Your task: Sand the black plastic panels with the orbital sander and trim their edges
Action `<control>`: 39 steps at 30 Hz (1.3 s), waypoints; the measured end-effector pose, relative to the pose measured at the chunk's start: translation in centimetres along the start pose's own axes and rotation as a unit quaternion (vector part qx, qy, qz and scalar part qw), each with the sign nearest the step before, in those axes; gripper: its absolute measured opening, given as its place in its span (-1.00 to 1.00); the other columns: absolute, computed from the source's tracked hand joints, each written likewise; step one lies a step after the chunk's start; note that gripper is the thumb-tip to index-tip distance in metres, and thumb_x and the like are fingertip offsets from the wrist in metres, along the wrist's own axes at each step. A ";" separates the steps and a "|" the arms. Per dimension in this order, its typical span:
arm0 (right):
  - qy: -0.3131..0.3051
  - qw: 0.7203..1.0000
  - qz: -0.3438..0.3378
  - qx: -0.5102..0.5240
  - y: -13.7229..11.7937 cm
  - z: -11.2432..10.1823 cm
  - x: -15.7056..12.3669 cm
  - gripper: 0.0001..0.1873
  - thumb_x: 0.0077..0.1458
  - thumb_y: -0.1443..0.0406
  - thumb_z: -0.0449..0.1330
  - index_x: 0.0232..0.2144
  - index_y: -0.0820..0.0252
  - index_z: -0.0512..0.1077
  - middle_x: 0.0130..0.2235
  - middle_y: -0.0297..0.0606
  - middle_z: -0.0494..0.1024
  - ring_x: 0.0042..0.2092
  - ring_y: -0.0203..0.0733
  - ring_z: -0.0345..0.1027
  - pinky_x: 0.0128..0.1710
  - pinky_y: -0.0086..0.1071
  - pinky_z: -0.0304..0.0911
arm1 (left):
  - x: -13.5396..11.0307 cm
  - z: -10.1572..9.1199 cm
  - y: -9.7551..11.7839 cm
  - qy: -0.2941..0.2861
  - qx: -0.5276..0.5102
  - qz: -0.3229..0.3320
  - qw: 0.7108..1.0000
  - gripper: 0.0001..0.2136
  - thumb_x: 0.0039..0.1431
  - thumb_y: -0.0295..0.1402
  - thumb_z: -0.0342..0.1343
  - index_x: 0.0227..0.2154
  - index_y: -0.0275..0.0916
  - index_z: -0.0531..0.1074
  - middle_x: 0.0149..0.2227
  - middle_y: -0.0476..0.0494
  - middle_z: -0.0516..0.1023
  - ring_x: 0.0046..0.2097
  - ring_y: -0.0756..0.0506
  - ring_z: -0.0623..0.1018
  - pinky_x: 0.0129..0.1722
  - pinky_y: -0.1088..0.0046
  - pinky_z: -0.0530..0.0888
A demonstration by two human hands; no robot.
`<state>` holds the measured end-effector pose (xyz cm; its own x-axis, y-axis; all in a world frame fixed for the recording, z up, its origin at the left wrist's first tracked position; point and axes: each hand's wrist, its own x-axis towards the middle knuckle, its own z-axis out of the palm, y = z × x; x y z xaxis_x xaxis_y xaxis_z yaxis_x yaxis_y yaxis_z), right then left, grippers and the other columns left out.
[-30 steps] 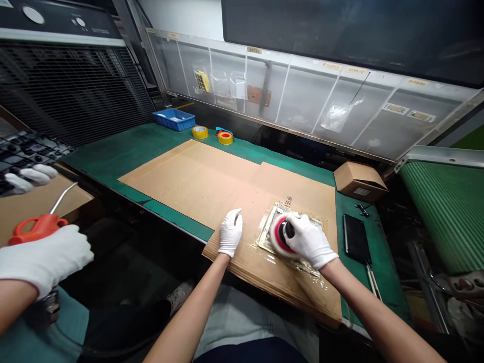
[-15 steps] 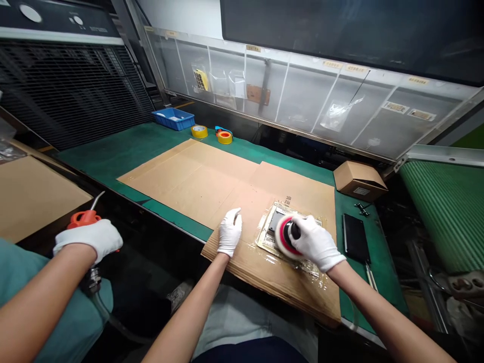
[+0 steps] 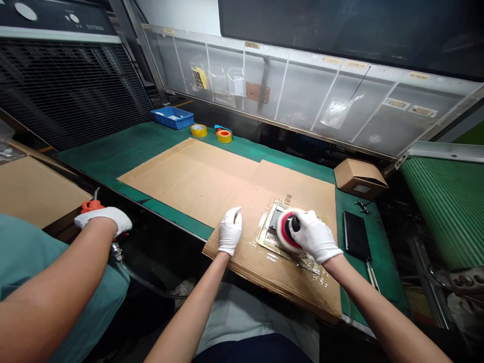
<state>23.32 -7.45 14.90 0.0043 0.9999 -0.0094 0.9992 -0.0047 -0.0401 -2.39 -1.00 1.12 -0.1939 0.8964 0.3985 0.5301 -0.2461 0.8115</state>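
Green bench (image 3: 113,146); polisher (image 3: 285,229) in right hand (image 3: 315,237) (white-gloved).

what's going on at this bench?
A person in white gloves has a round pad tool by its black handle in the right hand, over a flat piece taped to stacked cardboard. The left hand rests near the cardboard's front edge, nothing visible in it. On the left, a co-worker's gloved hand holds an orange hose-fed gun, apart from the bench work.
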 end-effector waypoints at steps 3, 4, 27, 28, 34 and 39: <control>-0.013 0.999 -0.037 0.021 -0.3 -0.1 0.1 -0.65 0.26 0.13 0.12 0.06 0.01 0.43 -0.05 -0.15 0.48 -0.24 -0.13 0.43 -0.32 -0.36 0.19 | 0.0 0.0 0.0 -0.001 0.002 -0.003 1.000 -0.77 0.30 -0.43 0.06 -0.05 -0.26 0.53 -0.01 -0.27 0.62 0.04 -0.20 0.61 0.17 0.11 0.53; -0.018 0.998 -0.058 0.036 -0.4 -0.2 0.2 -0.66 0.25 0.16 0.13 0.06 0.01 0.43 -0.03 -0.16 0.48 -0.22 -0.15 0.44 -0.30 -0.38 0.20 | 0.0 0.0 0.0 0.001 0.003 -0.004 1.000 -0.77 0.30 -0.43 0.06 -0.05 -0.26 0.53 -0.01 -0.27 0.62 0.04 -0.19 0.61 0.16 0.11 0.53; -0.017 0.999 -0.034 0.003 0.7 0.0 -0.8 -0.63 0.29 0.11 0.08 0.10 -0.03 0.41 0.02 -0.12 0.46 -0.22 -0.10 0.47 -0.31 -0.34 0.25 | 0.1 0.1 -0.1 0.005 0.002 0.000 1.000 -0.77 0.29 -0.42 0.05 -0.05 -0.26 0.53 -0.01 -0.27 0.62 0.04 -0.19 0.61 0.15 0.12 0.54; -0.005 1.000 -0.023 -0.002 0.5 0.0 -0.6 -0.61 0.29 0.10 0.07 0.11 -0.01 0.40 0.01 -0.10 0.46 -0.23 -0.09 0.46 -0.31 -0.34 0.25 | 0.1 0.1 -0.1 0.006 0.002 0.000 1.000 -0.77 0.29 -0.42 0.06 -0.05 -0.26 0.53 -0.01 -0.27 0.62 0.04 -0.19 0.61 0.16 0.12 0.53; -0.037 0.993 -0.109 0.023 -1.1 0.0 0.2 -0.65 0.20 0.24 0.13 0.04 0.04 0.43 -0.04 -0.12 0.47 -0.16 -0.10 0.46 -0.22 -0.36 0.28 | 0.1 -0.2 0.0 0.001 0.000 -0.003 1.000 -0.77 0.30 -0.42 0.06 -0.05 -0.25 0.53 -0.01 -0.27 0.62 0.03 -0.19 0.61 0.15 0.12 0.54; 0.008 1.000 -0.028 0.013 -0.3 -0.3 0.3 -0.63 0.28 0.13 0.06 0.09 0.00 0.41 -0.02 -0.11 0.46 -0.26 -0.10 0.46 -0.30 -0.34 0.27 | 0.2 -0.2 0.1 0.002 0.000 -0.001 1.000 -0.77 0.29 -0.43 0.05 -0.05 -0.27 0.53 -0.01 -0.28 0.62 0.05 -0.19 0.61 0.18 0.11 0.52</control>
<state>23.05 -7.10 15.16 -0.0501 0.9987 0.0093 0.9966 0.0506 -0.0654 -2.52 -0.97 1.36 -0.1976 0.8954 0.3989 0.5291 -0.2452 0.8123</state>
